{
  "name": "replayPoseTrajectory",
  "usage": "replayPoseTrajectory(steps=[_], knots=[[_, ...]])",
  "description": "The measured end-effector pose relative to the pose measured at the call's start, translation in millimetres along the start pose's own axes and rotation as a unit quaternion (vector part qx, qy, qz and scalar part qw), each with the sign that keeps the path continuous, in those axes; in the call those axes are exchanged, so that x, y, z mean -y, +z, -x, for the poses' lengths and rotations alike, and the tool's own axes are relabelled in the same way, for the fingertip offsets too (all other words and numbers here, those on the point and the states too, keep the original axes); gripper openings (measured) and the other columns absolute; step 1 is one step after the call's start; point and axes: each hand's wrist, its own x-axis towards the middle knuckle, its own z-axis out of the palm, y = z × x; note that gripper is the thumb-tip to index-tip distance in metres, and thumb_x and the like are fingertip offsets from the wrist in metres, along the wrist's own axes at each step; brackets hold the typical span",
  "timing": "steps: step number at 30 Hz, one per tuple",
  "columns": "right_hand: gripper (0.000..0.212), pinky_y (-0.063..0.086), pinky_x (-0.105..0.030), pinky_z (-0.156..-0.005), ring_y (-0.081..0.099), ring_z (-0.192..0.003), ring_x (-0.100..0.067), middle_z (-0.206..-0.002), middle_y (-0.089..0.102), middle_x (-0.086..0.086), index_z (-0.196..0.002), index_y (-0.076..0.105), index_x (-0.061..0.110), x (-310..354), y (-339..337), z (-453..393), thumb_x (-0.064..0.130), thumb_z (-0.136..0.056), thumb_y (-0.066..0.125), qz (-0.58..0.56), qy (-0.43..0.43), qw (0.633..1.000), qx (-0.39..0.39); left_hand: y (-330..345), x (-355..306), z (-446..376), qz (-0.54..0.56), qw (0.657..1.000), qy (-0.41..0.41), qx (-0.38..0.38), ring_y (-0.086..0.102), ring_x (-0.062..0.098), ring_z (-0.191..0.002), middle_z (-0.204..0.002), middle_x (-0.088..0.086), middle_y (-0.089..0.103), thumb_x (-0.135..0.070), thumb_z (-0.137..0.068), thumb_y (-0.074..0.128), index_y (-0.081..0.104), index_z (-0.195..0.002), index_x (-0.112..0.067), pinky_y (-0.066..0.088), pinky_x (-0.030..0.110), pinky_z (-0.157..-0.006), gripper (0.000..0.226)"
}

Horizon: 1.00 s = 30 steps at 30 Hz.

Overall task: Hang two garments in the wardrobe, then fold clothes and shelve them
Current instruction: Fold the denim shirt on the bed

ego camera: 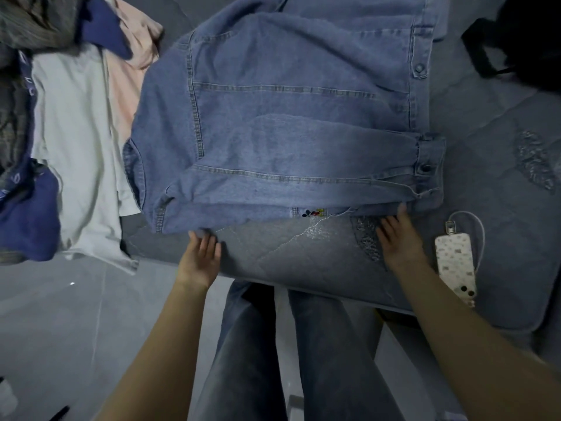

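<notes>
A light blue denim jacket (282,123) lies spread on the grey quilted bed (303,253), its sleeves folded across the body. My left hand (202,256) lies flat, fingertips reaching under the jacket's near left corner. At the near right corner, below the buttoned cuff, my right hand (399,238) touches the hem with straight fingers. Neither hand grips the cloth. A pile of other clothes sits to the left: a white garment (79,147), a pink one (127,80) and dark blue ones (27,220).
A phone (455,265) in a patterned case lies on the bed to the right of my right hand, with a white cable plugged in. A black bag (522,41) sits at the far right. The bed's edge and grey floor (76,329) are below, with my legs between.
</notes>
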Motion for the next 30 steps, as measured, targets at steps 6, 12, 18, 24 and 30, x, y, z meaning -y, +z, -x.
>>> replayPoseTrajectory(steps=[6, 12, 18, 24, 30], knots=[[0.054, 0.050, -0.043, -0.099, 0.059, -0.120, -0.027, -0.136, 0.058, -0.007, -0.138, 0.051, 0.015, 22, 34, -25, 0.043, -0.092, 0.060, -0.143, -0.033, 0.989, 0.026, 1, -32, -26, 0.117, 0.992, 0.016, -0.036, 0.048, 0.013, -0.132, -0.143, 0.000, 0.051, -0.048, -0.099, 0.043, 0.053, -0.128, -0.013, 0.041, 0.025, -0.107, 0.046], [0.039, 0.055, -0.041, -0.091, 0.065, -0.110, -0.025, -0.123, 0.066, -0.007, -0.128, 0.058, 0.013, 11, 25, -2, 0.030, -0.094, 0.063, -0.175, -0.074, 0.982, -0.009, -22, -48, -26, 0.102, 0.993, 0.060, -0.027, 0.055, 0.011, -0.124, -0.136, 0.001, 0.057, -0.043, -0.102, 0.039, 0.062, -0.106, -0.017, 0.054, 0.016, -0.077, 0.035], [0.039, 0.058, -0.027, -0.075, 0.071, -0.094, -0.015, -0.104, 0.074, 0.001, -0.134, 0.054, 0.016, -30, -12, 49, 0.026, -0.096, 0.057, -0.160, -0.075, 0.984, -0.018, -70, -73, -9, 0.029, 0.992, 0.123, 0.004, 0.067, 0.006, -0.099, -0.123, -0.001, 0.064, -0.030, -0.103, 0.045, 0.053, -0.129, -0.016, 0.054, 0.024, -0.090, 0.031], [0.031, 0.059, -0.027, -0.068, 0.064, -0.102, -0.015, -0.122, 0.065, 0.002, -0.121, 0.059, 0.017, -68, -8, 56, 0.036, -0.097, 0.054, -0.120, 0.003, 0.988, -0.100, -104, -78, -18, -0.024, 0.994, 0.103, 0.013, 0.061, 0.009, -0.097, -0.107, 0.000, 0.062, -0.011, -0.102, 0.047, 0.055, -0.106, -0.019, 0.041, 0.032, -0.109, 0.012], [0.050, 0.057, -0.033, -0.082, 0.055, -0.125, -0.022, -0.142, 0.052, -0.004, -0.141, 0.046, 0.018, -80, 12, 50, 0.043, -0.098, 0.050, -0.121, -0.008, 0.985, -0.126, -115, -89, -33, -0.083, 0.990, 0.111, 0.039, 0.060, 0.023, -0.119, -0.131, 0.010, 0.059, -0.017, -0.097, 0.056, 0.046, -0.137, -0.009, 0.049, 0.035, -0.101, 0.042]])
